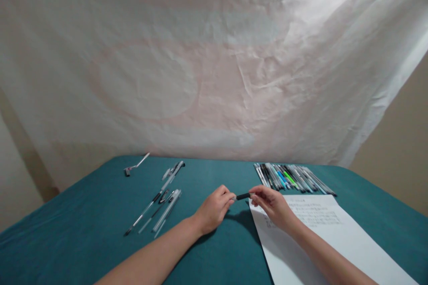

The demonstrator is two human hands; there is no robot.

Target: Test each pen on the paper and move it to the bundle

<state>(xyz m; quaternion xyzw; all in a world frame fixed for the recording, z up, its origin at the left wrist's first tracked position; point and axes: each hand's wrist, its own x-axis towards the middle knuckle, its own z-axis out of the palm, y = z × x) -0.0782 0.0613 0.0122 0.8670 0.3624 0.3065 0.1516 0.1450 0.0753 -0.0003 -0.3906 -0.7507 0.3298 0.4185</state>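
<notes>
Both of my hands meet over the middle of the teal table (100,213). A short black pen (243,196) spans the gap between them, held level. My left hand (214,209) pinches its left end with curled fingers. My right hand (272,205) pinches its right end and hovers over the top corner of a white sheet of paper (334,240) with some handwriting on it.
A row of several pens (294,178), some green and blue, lies at the back right beyond the paper. Several clear pens and pen parts (160,207) lie to the left. A small white piece (135,166) sits at the back left. A wrinkled white sheet (214,62) hangs behind.
</notes>
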